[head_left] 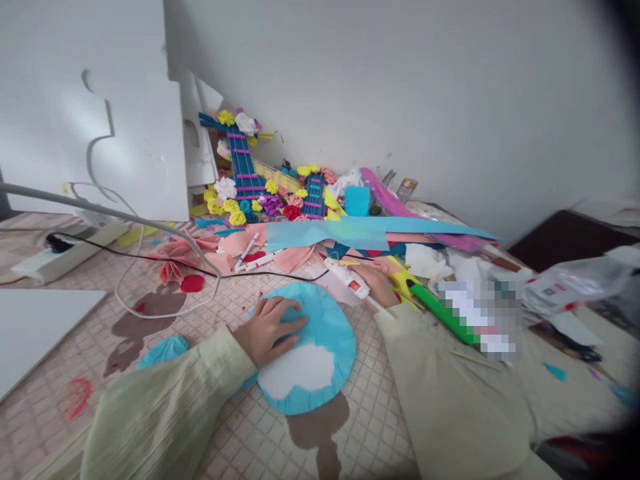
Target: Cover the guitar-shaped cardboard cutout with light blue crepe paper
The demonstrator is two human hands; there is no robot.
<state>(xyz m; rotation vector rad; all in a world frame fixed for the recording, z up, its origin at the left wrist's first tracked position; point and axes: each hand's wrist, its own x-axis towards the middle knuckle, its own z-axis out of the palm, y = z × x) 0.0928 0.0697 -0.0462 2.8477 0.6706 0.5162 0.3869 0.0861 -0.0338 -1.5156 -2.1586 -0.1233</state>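
My left hand point(273, 328) lies with fingers spread on a round disc point(330, 327) covered in light blue crepe paper. A bare white patch point(300, 373) shows in the disc's middle, in front of that hand. My right hand point(377, 283) is just beyond the disc's upper right, closed at a white hot glue gun point(347, 277); the gun partly hides its fingers. The gun's nozzle points away to the left, and a glue stick point(380, 305) juts from its rear toward my sleeve. Beside my left forearm lies a smaller blue crumpled paper piece point(164, 350).
Paper-flower decorations and blue guitar-like shapes point(245, 167) stand against the wall. Blue crepe strips point(325, 233), white markers point(255, 260) and a green tube point(440, 310) lie around. A black cord point(150, 257) and white cable point(165, 315) cross the left. A white board point(45, 327) lies at left.
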